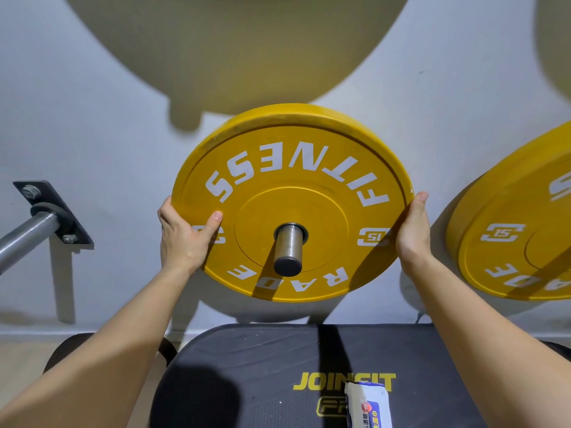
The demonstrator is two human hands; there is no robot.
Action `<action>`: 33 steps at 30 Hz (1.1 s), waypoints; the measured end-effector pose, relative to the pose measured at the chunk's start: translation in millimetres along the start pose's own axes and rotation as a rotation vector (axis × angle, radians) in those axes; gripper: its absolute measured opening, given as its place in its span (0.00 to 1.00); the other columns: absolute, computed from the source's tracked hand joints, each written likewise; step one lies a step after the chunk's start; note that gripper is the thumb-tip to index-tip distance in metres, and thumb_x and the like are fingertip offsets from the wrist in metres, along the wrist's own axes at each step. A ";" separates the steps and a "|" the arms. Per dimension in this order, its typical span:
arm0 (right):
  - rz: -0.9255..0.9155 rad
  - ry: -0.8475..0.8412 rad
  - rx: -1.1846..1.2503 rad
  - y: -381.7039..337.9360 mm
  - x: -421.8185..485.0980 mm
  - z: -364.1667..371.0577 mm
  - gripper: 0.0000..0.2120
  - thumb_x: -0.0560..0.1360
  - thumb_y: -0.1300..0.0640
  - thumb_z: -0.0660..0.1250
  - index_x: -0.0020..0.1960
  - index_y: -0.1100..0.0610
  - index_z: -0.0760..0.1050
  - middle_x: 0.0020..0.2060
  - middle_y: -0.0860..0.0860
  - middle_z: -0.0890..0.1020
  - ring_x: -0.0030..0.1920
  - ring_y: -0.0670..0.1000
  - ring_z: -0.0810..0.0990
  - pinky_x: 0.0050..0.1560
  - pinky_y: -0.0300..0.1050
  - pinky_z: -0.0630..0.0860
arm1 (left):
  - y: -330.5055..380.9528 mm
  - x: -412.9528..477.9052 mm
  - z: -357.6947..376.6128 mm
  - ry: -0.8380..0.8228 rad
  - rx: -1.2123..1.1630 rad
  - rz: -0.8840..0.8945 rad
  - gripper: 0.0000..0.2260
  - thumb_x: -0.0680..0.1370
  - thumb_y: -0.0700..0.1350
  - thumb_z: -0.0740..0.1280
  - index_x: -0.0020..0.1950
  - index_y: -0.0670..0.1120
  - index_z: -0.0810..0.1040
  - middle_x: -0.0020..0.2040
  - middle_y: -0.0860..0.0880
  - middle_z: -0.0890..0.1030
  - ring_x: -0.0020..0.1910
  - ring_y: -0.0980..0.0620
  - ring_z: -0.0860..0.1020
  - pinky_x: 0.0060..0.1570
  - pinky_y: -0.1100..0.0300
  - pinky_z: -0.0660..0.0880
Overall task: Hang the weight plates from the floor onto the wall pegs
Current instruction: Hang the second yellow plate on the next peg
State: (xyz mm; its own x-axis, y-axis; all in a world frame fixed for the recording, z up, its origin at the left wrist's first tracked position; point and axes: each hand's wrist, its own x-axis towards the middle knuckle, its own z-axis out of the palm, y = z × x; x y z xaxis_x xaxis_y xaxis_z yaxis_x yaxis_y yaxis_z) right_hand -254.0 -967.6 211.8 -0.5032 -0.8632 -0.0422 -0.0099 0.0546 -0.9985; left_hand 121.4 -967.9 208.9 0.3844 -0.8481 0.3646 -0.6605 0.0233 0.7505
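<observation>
Black pad (234,359) below both hands. Yellow plate (293,168) sits threaded on the wall peg (289,247), between the 2 hands. Left hand (182,236) grips 1 rim, thumb on the face; right hand (414,230) grips the opposite rim. Step: seating the plate. Next, probably: push it back, then let go.

I count two yellow weight plates: centre plate (278,168), right plate (509,242). Two wall pegs: centre peg (289,248), left peg (27,236). Two hands: left hand (182,236), right hand (414,230). One black pad (247,366). One wipes packet (367,406).
</observation>
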 end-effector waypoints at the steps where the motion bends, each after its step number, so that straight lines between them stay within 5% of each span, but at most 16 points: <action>1: 0.001 -0.003 0.008 -0.2 -0.6 -0.3 0.36 0.77 0.27 0.42 0.64 0.50 0.74 0.49 0.53 0.85 0.44 0.52 0.87 0.36 0.44 0.81 | -0.1 -0.2 -0.5 -0.009 -0.008 -0.012 0.44 0.71 0.67 0.67 0.76 0.46 0.54 0.73 0.41 0.64 0.70 0.38 0.69 0.63 0.40 0.72; 5: -0.019 0.008 0.008 -3.3 0.8 -0.5 0.34 0.80 0.31 0.42 0.65 0.52 0.74 0.49 0.52 0.84 0.41 0.46 0.85 0.28 0.34 0.76 | -0.9 -0.9 -1.8 -0.045 -0.012 -0.048 0.43 0.72 0.67 0.68 0.76 0.46 0.53 0.74 0.42 0.63 0.70 0.38 0.69 0.63 0.40 0.72; 12: 0.006 0.006 0.035 -9.7 2.5 1.8 0.41 0.72 0.21 0.44 0.66 0.50 0.72 0.55 0.55 0.83 0.49 0.55 0.85 0.38 0.47 0.82 | -8.7 -7.7 0.2 -0.007 -0.127 -0.124 0.38 0.75 0.63 0.71 0.76 0.48 0.58 0.73 0.44 0.68 0.68 0.41 0.72 0.61 0.46 0.73; 16: 0.029 0.180 -0.047 0.2 -19.3 7.6 0.40 0.75 0.26 0.52 0.77 0.51 0.60 0.74 0.56 0.65 0.73 0.59 0.64 0.70 0.59 0.67 | -10.8 -23.8 11.4 0.009 -0.250 -0.285 0.41 0.73 0.67 0.70 0.77 0.50 0.56 0.75 0.45 0.66 0.69 0.40 0.71 0.62 0.47 0.70; 18: 0.038 0.144 -0.100 8.7 -30.5 11.7 0.47 0.71 0.25 0.59 0.80 0.51 0.52 0.78 0.55 0.57 0.77 0.61 0.56 0.75 0.63 0.58 | -8.5 -30.2 17.4 -0.007 -0.282 -0.312 0.45 0.72 0.65 0.72 0.79 0.51 0.52 0.77 0.44 0.62 0.72 0.39 0.68 0.66 0.45 0.69; 23: 0.040 0.114 -0.074 9.6 -30.4 20.5 0.58 0.60 0.23 0.66 0.79 0.50 0.47 0.77 0.56 0.55 0.76 0.63 0.57 0.75 0.65 0.58 | -0.6 -26.7 23.9 -0.050 -0.239 -0.370 0.51 0.70 0.66 0.73 0.80 0.51 0.45 0.77 0.41 0.58 0.72 0.36 0.67 0.66 0.43 0.69; 33: 0.099 0.090 -0.172 3.9 -28.1 13.2 0.54 0.66 0.25 0.67 0.78 0.52 0.48 0.77 0.57 0.55 0.76 0.63 0.55 0.75 0.63 0.58 | 4.2 -20.8 11.0 -0.120 -0.226 -0.389 0.50 0.70 0.62 0.76 0.79 0.47 0.48 0.76 0.39 0.59 0.73 0.37 0.65 0.67 0.42 0.68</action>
State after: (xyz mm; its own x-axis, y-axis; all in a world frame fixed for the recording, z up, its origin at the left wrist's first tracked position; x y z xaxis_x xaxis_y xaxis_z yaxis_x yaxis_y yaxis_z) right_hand -228.5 -949.8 208.7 -0.5844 -0.8012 -0.1284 -0.1002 0.2283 -0.9684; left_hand 103.6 -956.0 198.4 0.4896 -0.8716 -0.0244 -0.3196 -0.2054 0.9250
